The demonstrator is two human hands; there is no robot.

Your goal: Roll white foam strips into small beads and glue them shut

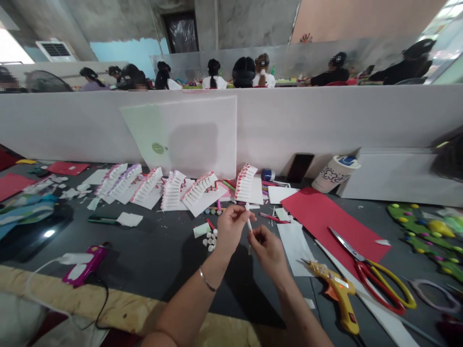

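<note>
Over the dark table, my left hand [231, 226] pinches the upper part of a thin white stick [249, 224] that looks like rolled paper. Lower down, the fingers of my right hand [266, 248] are closed on the same stick. It stands nearly upright, tilted slightly. Left of my hands lie several small white pieces [210, 240] and a pale paper slip [201, 230]. Just beyond my fingers stands a white paper model [246, 183] with red-tipped strips, and more such models [172, 190] line up to its left.
On the right are a yellow glue gun [336, 289], open scissors [369, 270], red paper [314, 217] and a patterned cup [334, 174]. A phone [300, 167] leans against the white partition [307, 120]. At left lies a magenta power strip [86, 265] with cables. Several people sit beyond the partition.
</note>
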